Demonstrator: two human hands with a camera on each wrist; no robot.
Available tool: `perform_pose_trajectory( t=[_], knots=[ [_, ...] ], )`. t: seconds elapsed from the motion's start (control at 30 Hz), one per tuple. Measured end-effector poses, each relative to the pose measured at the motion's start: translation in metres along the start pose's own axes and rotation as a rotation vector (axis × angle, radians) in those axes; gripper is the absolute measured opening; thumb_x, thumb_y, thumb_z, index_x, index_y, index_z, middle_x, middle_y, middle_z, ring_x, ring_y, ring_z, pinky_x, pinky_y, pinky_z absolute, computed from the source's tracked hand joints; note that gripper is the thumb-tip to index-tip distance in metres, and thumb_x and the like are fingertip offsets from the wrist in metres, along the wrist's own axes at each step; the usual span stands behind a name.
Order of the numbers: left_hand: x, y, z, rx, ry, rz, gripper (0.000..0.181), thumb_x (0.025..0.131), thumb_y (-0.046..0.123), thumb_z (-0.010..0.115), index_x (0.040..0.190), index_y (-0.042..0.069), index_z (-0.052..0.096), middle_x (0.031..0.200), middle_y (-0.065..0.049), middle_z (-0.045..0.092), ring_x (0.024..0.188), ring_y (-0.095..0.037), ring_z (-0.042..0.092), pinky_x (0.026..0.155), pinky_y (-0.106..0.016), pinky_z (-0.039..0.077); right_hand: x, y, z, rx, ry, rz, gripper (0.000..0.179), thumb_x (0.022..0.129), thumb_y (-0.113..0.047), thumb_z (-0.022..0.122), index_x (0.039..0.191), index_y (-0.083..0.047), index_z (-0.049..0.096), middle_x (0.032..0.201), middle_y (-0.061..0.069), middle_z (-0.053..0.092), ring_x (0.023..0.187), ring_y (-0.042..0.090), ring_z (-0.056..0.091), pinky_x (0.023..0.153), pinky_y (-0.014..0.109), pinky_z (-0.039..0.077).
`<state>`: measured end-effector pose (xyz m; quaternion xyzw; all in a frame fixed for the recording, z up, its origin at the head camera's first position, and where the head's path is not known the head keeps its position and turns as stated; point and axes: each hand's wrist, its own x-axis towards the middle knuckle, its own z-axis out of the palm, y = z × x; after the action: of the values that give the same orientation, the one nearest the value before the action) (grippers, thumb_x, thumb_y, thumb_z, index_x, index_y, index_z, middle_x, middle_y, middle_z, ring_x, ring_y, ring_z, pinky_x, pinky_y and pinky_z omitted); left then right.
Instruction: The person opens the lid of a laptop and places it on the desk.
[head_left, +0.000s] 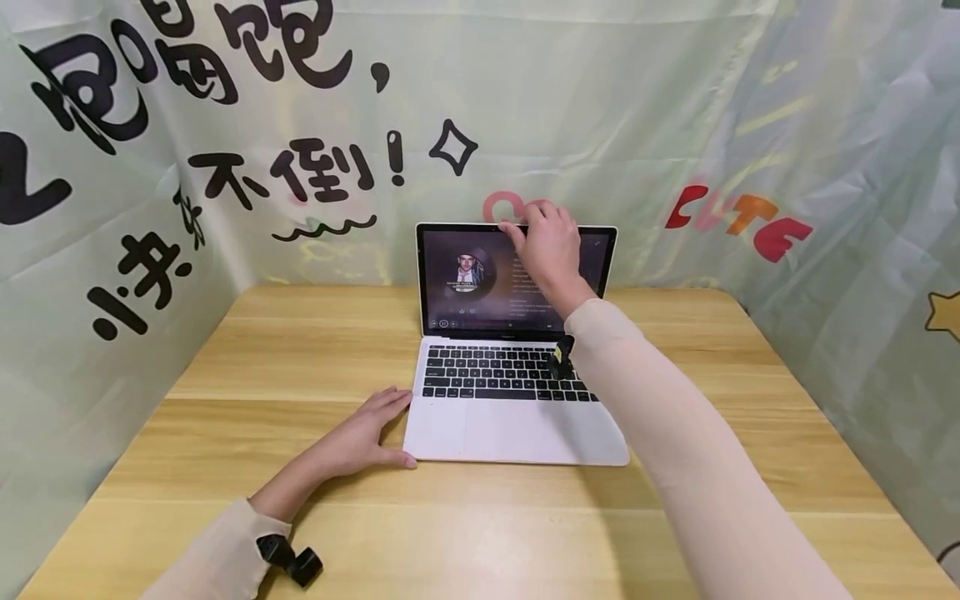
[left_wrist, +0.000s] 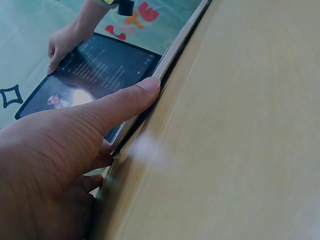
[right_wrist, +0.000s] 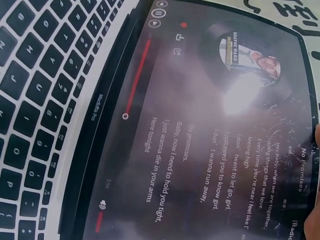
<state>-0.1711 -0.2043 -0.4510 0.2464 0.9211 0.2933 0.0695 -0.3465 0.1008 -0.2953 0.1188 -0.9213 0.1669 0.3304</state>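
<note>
A silver laptop (head_left: 450, 433) stands unfolded on the wooden table, its lit screen (head_left: 487, 308) showing a music player with song lyrics. My right hand (head_left: 553, 250) grips the top edge of the screen, thumb on the front bezel. The right wrist view shows the lyrics and part of the keyboard (right_wrist: 37, 105) up close, with fingertips at the image's right edge. At the laptop's front left corner rests my left hand (head_left: 360, 437), fingers reaching along the left side. Its thumb (left_wrist: 132, 100) lies against the front edge in the left wrist view.
Pale green cloth (head_left: 637, 108) with printed lettering hangs behind and beside the wooden table (head_left: 300, 358). A small black device (head_left: 288, 560) sits on the left sleeve, and another (head_left: 561, 358) is on the right sleeve, over the keyboard in the head view.
</note>
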Motion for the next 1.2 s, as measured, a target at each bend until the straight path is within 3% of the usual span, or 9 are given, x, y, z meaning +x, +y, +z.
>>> perform_pose_trajectory(
  t=[0.53, 0.8, 1.2],
  knots=[
    [-0.005, 0.000, 0.005, 0.018, 0.000, -0.007, 0.113, 0.068, 0.068, 0.075, 0.152, 0.005, 0.033, 0.157, -0.015, 0.029, 0.145, -0.039, 0.017, 0.115, -0.056, 0.016, 0.015, 0.009, 0.020, 0.000, -0.079, 0.050, 0.044, 0.094, -0.050, 0.060, 0.095, -0.006, 0.063, 0.105, 0.011, 0.062, 0.107, 0.034, 0.055, 0.099, 0.045, 0.039],
    [-0.001, 0.000, 0.005, 0.032, -0.002, -0.002, 0.112, 0.069, 0.068, 0.075, 0.152, 0.005, 0.033, 0.157, -0.013, 0.030, 0.146, -0.037, 0.017, 0.115, -0.056, 0.016, 0.020, 0.013, 0.019, -0.071, -0.105, 0.046, 0.047, 0.094, -0.052, 0.058, 0.088, -0.006, 0.061, 0.097, 0.012, 0.061, 0.103, 0.035, 0.057, 0.095, 0.046, 0.043],
    [-0.001, 0.001, 0.004, 0.068, 0.020, 0.028, 0.108, 0.071, 0.066, 0.074, 0.148, -0.001, 0.039, 0.155, -0.013, 0.034, 0.145, -0.039, 0.019, 0.115, -0.056, 0.018, 0.023, 0.006, 0.014, -0.101, -0.109, -0.007, 0.046, 0.096, -0.050, 0.057, 0.091, -0.004, 0.063, 0.096, 0.013, 0.063, 0.099, 0.036, 0.060, 0.091, 0.048, 0.047]
  ],
)
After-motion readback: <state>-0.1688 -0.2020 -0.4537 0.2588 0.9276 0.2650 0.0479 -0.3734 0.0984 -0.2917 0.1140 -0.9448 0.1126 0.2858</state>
